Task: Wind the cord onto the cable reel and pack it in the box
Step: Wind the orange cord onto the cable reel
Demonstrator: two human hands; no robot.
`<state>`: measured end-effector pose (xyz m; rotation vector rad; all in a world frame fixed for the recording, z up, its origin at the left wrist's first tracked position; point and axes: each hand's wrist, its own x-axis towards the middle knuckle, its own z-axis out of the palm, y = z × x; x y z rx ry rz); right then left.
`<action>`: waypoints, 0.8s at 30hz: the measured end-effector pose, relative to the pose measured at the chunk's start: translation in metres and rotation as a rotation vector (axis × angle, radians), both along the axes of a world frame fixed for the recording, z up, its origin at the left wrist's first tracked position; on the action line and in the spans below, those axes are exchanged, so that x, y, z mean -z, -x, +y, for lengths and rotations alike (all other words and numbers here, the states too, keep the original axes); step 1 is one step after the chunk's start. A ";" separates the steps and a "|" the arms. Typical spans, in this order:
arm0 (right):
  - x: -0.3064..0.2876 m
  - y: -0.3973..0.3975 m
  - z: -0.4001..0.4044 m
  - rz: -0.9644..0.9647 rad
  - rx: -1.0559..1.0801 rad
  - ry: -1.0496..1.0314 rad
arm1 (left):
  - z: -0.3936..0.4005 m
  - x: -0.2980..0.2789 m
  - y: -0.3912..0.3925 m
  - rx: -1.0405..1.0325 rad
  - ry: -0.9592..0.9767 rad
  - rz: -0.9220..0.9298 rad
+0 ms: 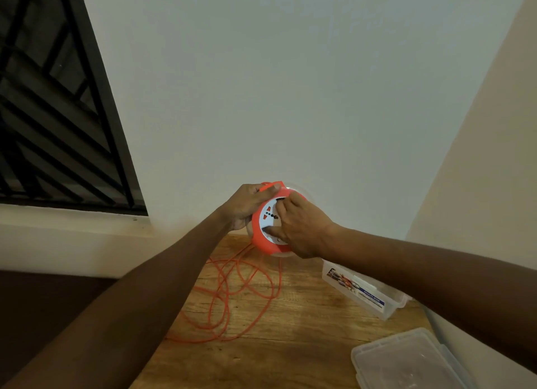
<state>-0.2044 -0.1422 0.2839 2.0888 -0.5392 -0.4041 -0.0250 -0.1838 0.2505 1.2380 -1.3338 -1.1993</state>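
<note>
An orange cable reel (259,237) with a white socket face is held up above the wooden table (290,345). My left hand (247,204) grips the reel's upper left rim and handle. My right hand (302,228) lies over the socket face, fingers curled on it and thumb pressed to the white part. The orange cord (232,295) hangs from the reel and lies in loose tangled loops on the table. A clear plastic box (363,291) with a printed label stands to the right, partly hidden by my right forearm.
The box's clear lid (406,359) lies flat at the table's front right corner. White walls close in behind and to the right. A dark window with a grille (58,112) is at the left, above a ledge.
</note>
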 end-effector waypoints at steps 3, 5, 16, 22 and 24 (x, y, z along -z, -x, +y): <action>-0.003 0.001 -0.002 -0.034 0.004 0.001 | -0.002 0.000 -0.001 -0.017 0.008 0.002; -0.005 0.002 -0.003 -0.056 -0.005 -0.007 | -0.003 -0.001 0.001 -0.011 0.024 -0.021; 0.013 0.011 -0.013 -0.494 0.175 -0.230 | -0.006 -0.008 0.005 -0.030 0.034 -0.004; 0.009 0.017 -0.019 -0.367 0.021 -0.119 | -0.005 -0.003 0.001 -0.016 0.012 0.049; 0.006 0.021 -0.023 -0.284 -0.090 -0.137 | -0.005 -0.004 -0.001 0.001 0.016 0.037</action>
